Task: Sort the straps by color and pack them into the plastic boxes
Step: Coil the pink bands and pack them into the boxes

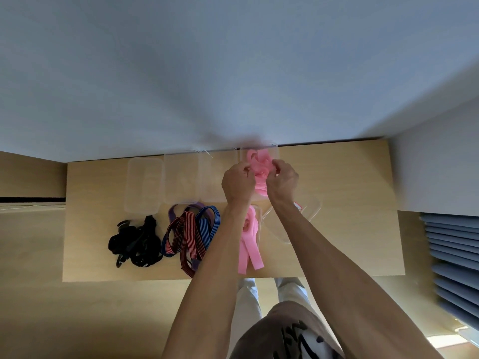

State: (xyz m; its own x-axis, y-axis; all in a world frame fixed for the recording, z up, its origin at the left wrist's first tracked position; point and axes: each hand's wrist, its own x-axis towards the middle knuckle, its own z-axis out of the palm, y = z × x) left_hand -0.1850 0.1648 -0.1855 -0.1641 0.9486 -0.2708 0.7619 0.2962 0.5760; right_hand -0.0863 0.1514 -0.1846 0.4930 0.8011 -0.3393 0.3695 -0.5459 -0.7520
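Packing the pink straps is the step in hand, as far as I can judge. From the head view, your left hand (237, 183) and right hand (282, 183) meet over the clear box (274, 149) at about 12 o'clock on the table (350, 203), close to the wall. Both hands have curled fingers pinching the bundle of pink strap (260, 168), which sits partly inside that box and spills over its near edge.

More pink straps (248, 244) lie loose at 6 o'clock from your hands, near the table's front edge. A clear lid (298, 224) rests tilted just beside them, at about 5 o'clock. Three clear boxes (143, 185) stand in a row at 9 o'clock, apparently holding nothing. Below them lie the striped straps (191, 234) and, further toward 8 o'clock, the black straps (134, 244).

Next, you probably need to tuck the bundle fully down, then fetch the remaining pink ones.
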